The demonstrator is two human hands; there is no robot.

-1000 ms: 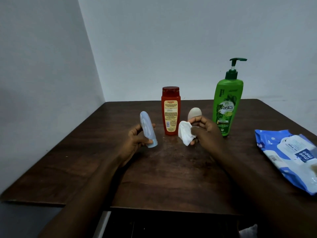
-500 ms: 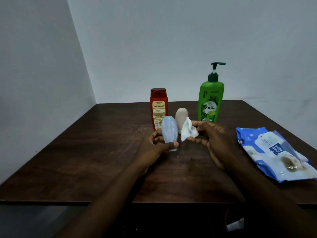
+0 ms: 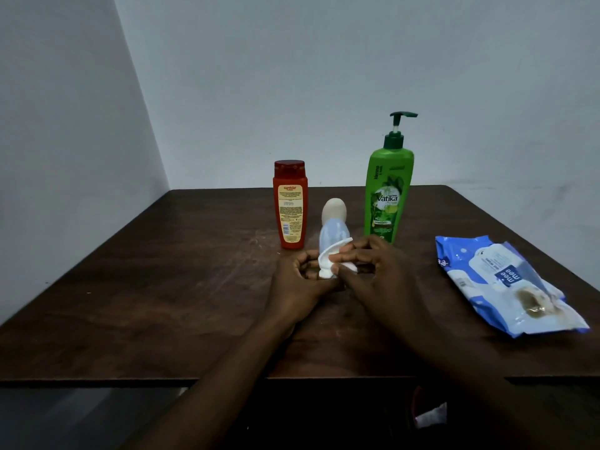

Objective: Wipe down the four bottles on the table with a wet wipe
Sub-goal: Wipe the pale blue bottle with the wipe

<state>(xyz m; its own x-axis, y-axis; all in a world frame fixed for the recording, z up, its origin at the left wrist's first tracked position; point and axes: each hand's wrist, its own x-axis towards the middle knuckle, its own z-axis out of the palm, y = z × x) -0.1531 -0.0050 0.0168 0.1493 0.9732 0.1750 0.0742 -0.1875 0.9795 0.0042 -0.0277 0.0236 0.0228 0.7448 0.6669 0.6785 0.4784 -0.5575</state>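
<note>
Center frame: left hand (image 3: 300, 284) grips pale blue bottle (image 3: 334, 236), right hand (image 3: 376, 277) pinches wipe (image 3: 325, 259) against it; next probably rubbing upward.

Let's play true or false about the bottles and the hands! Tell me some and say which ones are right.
1. The right hand holds the wet wipe against the pale blue bottle. True.
2. The red bottle stands left of the green pump bottle. True.
3. The green pump bottle lies on its side. False: it stands upright.
4. The left hand holds the wipes pack. False: the wipes pack lies on the table; the left hand grips the pale blue bottle.
</note>
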